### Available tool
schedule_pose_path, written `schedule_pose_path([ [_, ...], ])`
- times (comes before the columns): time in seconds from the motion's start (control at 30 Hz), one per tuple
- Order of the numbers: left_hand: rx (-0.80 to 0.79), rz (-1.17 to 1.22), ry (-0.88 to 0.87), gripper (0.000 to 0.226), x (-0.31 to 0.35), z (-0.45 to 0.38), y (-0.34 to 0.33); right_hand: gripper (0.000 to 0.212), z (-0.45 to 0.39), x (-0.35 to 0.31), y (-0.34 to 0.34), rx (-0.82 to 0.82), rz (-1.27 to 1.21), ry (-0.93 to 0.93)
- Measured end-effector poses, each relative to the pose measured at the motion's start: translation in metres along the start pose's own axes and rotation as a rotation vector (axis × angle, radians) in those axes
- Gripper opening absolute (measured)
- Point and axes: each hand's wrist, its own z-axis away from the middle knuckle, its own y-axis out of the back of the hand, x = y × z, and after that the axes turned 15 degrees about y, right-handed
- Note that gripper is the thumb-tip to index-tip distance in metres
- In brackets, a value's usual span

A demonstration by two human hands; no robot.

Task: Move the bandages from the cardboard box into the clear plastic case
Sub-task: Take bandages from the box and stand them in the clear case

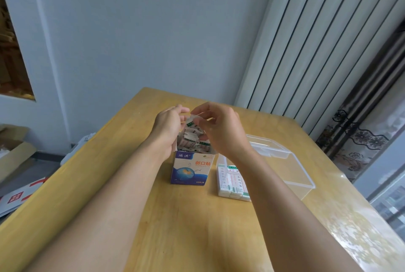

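Overhead, pale wall (135,31) behind wooden table (186,217).

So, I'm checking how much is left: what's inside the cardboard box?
The cardboard box holds a loose heap of wrapped bandages up to its open top. Its walls and both hands hide anything deeper.

The cardboard box (190,168) is coloured white at the top and deep blue at the bottom, with orange letters and a round blue globe printed on it. The bandages (192,138) inside it are wrapped in white paper marked with small green bits. The stack of bandages (232,184) beside the box is white with green ends (and some red writing). The plastic case (285,162) is see-through. The table (186,228) is coloured yellow-brown like honey. The wall (131,31) is painted pale blue-grey. The curtain (359,140) is brown and patterned with dark flowers.
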Motion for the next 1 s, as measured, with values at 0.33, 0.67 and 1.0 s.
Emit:
schedule_pose_path([
  [0.33,-0.025,0.05,0.025,0.031,0.001,0.003,0.0,0.019,0.004,0.003,-0.008,-0.248,0.259,0.024],
  [0.67,-0.036,-0.003,0.017,0.028,0.0,0.005,0.002,0.011,0.001,0.002,0.006,0.008,0.059,0.009],
  [1.0,-0.007,-0.192,-0.183,0.037,0.016,0.024,0.0,0.01,-0.001,-0.006,0.028,0.295,-0.154,0.036],
])
